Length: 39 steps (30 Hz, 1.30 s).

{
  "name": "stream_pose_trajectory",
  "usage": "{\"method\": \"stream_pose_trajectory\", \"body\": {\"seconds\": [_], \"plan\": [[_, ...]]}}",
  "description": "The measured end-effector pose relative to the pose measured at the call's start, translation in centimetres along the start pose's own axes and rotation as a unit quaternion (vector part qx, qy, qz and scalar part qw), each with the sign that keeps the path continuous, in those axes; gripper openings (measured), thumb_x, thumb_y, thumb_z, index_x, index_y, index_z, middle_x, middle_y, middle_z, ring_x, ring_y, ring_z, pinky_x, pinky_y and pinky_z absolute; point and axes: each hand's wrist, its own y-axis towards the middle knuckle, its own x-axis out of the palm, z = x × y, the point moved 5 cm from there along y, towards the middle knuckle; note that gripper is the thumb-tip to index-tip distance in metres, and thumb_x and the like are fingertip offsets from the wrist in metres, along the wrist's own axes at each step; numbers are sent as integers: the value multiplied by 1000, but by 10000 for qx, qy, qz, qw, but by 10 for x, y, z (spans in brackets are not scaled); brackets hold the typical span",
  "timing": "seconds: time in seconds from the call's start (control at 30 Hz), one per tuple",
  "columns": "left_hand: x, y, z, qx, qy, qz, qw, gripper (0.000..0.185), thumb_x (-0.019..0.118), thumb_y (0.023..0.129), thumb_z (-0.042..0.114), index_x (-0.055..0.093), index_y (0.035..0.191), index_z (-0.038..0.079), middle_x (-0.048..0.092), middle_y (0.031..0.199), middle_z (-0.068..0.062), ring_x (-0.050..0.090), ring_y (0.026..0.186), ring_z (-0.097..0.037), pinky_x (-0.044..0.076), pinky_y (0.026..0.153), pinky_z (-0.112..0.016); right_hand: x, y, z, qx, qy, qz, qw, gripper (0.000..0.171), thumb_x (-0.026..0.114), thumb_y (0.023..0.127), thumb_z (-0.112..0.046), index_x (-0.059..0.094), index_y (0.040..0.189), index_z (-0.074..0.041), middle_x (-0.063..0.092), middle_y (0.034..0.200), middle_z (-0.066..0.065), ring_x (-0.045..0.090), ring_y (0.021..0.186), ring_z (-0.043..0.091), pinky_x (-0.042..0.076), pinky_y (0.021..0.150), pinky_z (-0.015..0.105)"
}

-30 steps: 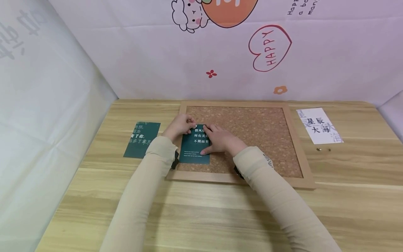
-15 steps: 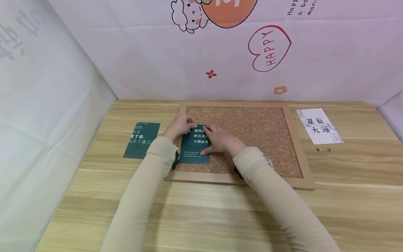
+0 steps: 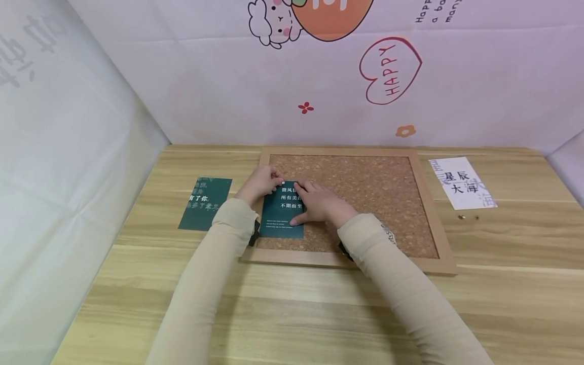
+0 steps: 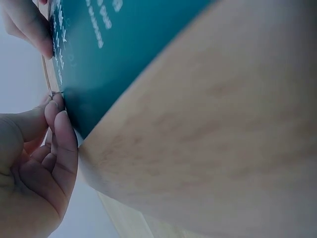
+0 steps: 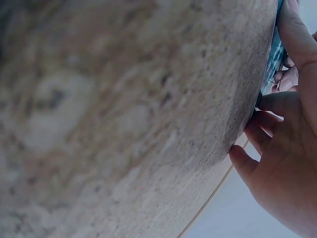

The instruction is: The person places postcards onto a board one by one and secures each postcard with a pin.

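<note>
Where both hands meet, dark teal card (image 3: 284, 210), white lettering, flat on corkboard (image 3: 374, 192).

Both arms are seen covered to the wrist by long, close-fitting beige sleeves: the left sleeve (image 3: 201, 284) and the right sleeve (image 3: 410, 294). The fabric is shown plain and smooth, with soft folds gathered near the cuffs. A short line of small dark lettering is printed on the right sleeve close to the cuff, too small to be read. A black strap or device (image 3: 253, 232) is worn at the left wrist, at the near frame edge of the cork board (image 3: 365, 197); a second dark piece (image 3: 344, 250) is glimpsed under the right cuff. The left hand (image 3: 261, 183) and right hand (image 3: 319, 203) are left bare, no rings or gloves being worn.
</note>
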Motion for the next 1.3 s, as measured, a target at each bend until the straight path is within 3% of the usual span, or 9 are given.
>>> {"method": "stream_pose_trajectory", "body": {"seconds": [0.2, 0.37, 0.57, 0.87, 1.3], "plan": [[0, -2, 2, -78, -95, 44, 9999, 28, 50, 100, 17, 65, 114, -2, 64, 99, -14, 57, 72, -11, 50, 65, -19, 0, -1, -1, -23, -82, 25, 10000, 103, 64, 83, -57, 10, 154, -6, 8, 162, 12, 14, 149, 32, 22, 120, 47], [-2, -4, 1, -157, -357, 60, 9992, 27, 52, 99, 17, 65, 110, -4, 63, 92, -11, 60, 70, -9, 56, 71, -23, 1, -1, -1, -24, -88, 18, 10000, 103, 64, 83, -57, 10, 154, -5, 9, 162, 13, 14, 149, 32, 22, 120, 47], [-3, -5, -3, -284, -680, 118, 9972, 25, 56, 97, 17, 66, 106, -4, 66, 90, -12, 59, 64, -4, 57, 70, -21, 1, -2, -2, -23, -47, 2, 10000, 103, 64, 83, -57, 10, 154, -5, 8, 162, 13, 13, 149, 32, 20, 121, 47], [-2, -2, -5, -351, -771, 204, 9962, 27, 56, 97, 16, 69, 107, -5, 69, 97, -17, 60, 65, -3, 57, 70, -19, 0, -2, 0, 0, -26, -4, 10000, 102, 64, 84, -56, 9, 154, -5, 7, 162, 14, 12, 149, 33, 20, 120, 48], [-2, -5, -2, -651, -887, 262, 9936, 27, 56, 97, 15, 68, 107, -7, 59, 78, -4, 58, 62, -5, 56, 67, -18, -1, -2, -1, -1, 43, -35, 10000, 103, 64, 84, -56, 9, 154, -6, 7, 162, 13, 12, 149, 33, 21, 120, 48]]}}
